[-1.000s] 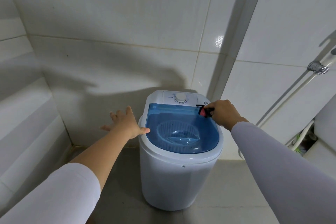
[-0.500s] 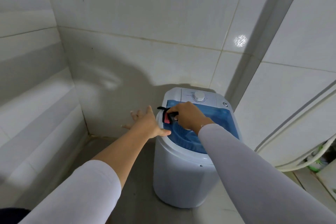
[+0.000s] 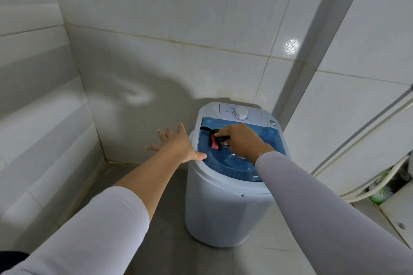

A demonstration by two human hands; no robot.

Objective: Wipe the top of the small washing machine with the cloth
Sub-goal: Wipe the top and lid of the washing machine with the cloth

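A small white washing machine [image 3: 223, 207] stands on the floor in a tiled corner, with a see-through blue lid [image 3: 271, 135] and a white dial [image 3: 240, 113] at the back. My right hand [image 3: 241, 140] presses a bunched black and pink cloth [image 3: 215, 142] onto the left part of the lid. My left hand [image 3: 178, 145] is spread open beside the machine's left side, its thumb touching the white rim.
White tiled walls close in behind and on the left. A pipe [image 3: 368, 127] and a white hose [image 3: 384, 179] run along the right wall, with a green brush [image 3: 380, 194] low at the right. Grey floor tiles [image 3: 169, 219] lie around the machine.
My right hand has swept the cloth from the lid's right back corner to its left side, then a little toward the middle. The view has shifted left. My left hand stays at the rim.
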